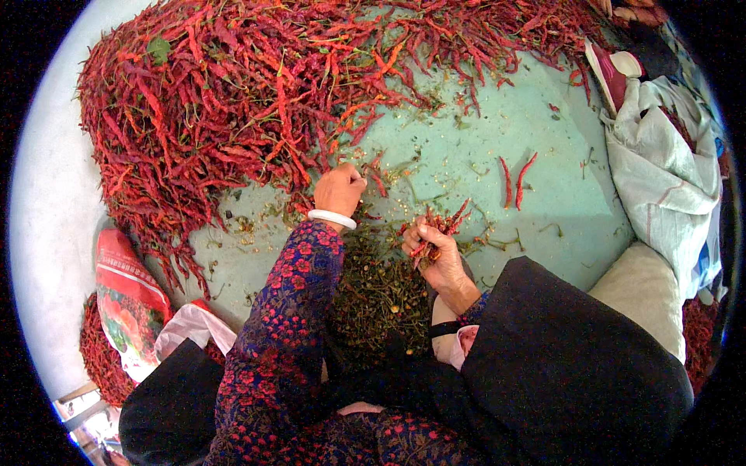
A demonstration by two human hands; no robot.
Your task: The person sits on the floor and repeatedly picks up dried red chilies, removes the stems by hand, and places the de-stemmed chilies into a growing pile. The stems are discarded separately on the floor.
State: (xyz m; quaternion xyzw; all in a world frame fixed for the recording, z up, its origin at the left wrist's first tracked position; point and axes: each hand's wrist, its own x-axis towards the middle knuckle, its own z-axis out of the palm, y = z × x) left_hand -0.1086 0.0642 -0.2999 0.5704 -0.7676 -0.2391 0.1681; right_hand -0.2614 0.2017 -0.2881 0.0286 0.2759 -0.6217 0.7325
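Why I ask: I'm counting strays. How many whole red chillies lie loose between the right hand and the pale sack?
2: one red chilli nearer the right hand, the other red chilli just right of it, nearer the pale sack. Nothing there looks hidden.

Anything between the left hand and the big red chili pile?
Nothing visible. The left hand is at the near edge of the chili pile; the right hand, holding some chilies, is off to the right.

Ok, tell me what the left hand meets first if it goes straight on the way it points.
The left hand would probably meet the near edge of the red pepper pile, though depth is hard to judge.
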